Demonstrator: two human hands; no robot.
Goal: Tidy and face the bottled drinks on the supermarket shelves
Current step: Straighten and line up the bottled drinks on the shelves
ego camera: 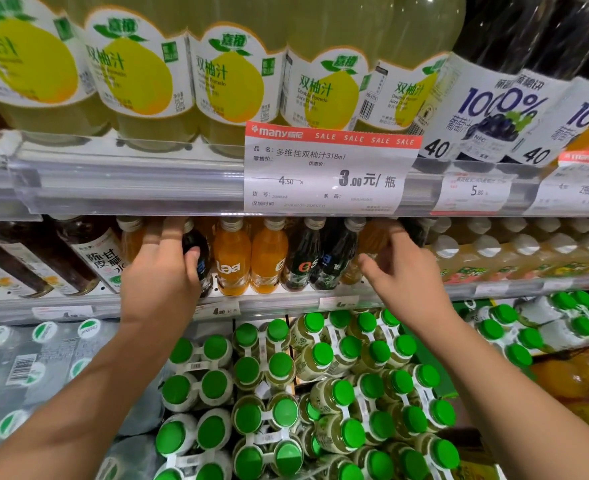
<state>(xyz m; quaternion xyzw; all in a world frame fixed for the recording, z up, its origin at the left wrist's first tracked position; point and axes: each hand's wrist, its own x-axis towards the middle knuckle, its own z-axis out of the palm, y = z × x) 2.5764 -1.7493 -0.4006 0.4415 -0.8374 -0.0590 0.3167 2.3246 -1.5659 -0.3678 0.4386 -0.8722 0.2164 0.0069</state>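
Left grip [161, 268] clasps a dark bottle [196, 251] at the middle shelf [286, 301] front edge; right grip [403, 268] loose, empty (labels beside unfaced).

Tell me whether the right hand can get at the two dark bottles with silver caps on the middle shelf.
Probably yes. The right hand hovers open just right of the two dark bottles with silver caps, at their height, with nothing between. The shelf edge with the sale price tag overhangs their caps, so only the fronts are reachable.
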